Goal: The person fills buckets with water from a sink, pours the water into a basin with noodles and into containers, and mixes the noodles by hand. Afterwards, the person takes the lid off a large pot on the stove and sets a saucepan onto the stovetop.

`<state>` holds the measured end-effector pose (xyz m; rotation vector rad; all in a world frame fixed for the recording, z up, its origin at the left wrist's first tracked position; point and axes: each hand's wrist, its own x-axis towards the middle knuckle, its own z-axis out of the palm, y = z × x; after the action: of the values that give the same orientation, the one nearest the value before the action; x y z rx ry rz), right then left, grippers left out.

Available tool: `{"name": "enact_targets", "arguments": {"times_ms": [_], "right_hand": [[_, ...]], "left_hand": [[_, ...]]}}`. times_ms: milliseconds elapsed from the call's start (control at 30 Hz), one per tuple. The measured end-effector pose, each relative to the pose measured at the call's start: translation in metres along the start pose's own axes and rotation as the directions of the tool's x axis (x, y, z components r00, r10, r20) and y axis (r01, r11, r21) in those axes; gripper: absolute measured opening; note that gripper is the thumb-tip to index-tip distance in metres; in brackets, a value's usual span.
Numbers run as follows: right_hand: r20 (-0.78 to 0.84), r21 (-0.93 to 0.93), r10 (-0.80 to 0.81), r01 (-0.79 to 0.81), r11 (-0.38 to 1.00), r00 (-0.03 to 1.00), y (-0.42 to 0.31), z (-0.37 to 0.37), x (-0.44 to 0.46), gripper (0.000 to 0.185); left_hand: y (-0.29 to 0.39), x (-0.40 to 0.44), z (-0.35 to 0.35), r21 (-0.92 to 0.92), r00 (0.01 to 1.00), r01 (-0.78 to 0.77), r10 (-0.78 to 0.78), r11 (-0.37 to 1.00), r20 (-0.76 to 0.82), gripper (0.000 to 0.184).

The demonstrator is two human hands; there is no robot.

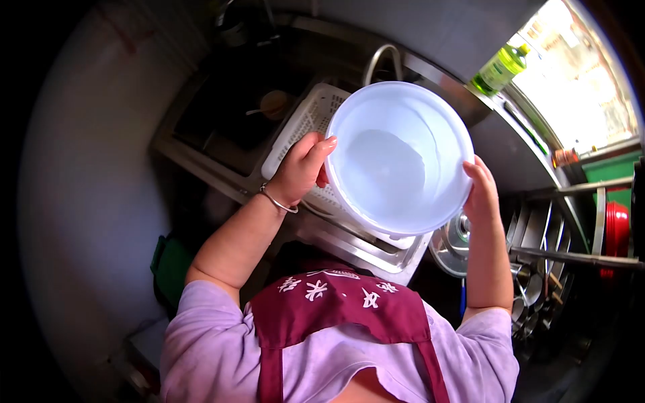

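Observation:
A round white plastic basin (379, 161) is held up between both hands, its open side facing me. Its inside looks bare, with a shadow across the bottom. My left hand (302, 166) grips the rim on the left, thumb over the edge and a bracelet at the wrist. On the opposite side my right hand (481, 191) clasps the rim, its fingers partly behind the basin. Below and behind the basin lies a white perforated plastic basket (295, 138) across the sink, much of it hidden.
A curved faucet (383, 59) rises behind the basin. On the window ledge stands a green bottle (499, 69). A metal rack (571, 258) with utensils is at right, beside a glass lid (453, 247). A small bowl (274, 104) sits in the dark left basin.

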<state>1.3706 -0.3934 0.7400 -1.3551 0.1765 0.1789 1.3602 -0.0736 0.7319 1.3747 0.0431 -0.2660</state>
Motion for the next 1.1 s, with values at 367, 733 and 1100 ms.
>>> {"name": "enact_targets", "arguments": {"times_ms": [367, 733, 1100], "right_hand": [[0.346, -0.075, 0.07, -0.046, 0.996, 0.936, 0.003, 0.099, -0.012, 0.047], [0.601, -0.234, 0.212, -0.084, 0.969, 0.771, 0.074, 0.264, -0.087, 0.044], [0.864, -0.382, 0.396, -0.108, 0.918, 0.31, 0.184, 0.409, -0.197, 0.045]], "left_hand": [[0.018, -0.127, -0.07, -0.031, 0.967, -0.083, 0.073, 0.996, -0.244, 0.034], [-0.02, -0.329, -0.156, 0.036, 0.804, -0.141, 0.136, 0.989, -0.578, 0.046], [-0.098, -0.545, -0.161, -0.088, 0.446, -0.186, 0.004, 0.979, -0.895, 0.051]]}}
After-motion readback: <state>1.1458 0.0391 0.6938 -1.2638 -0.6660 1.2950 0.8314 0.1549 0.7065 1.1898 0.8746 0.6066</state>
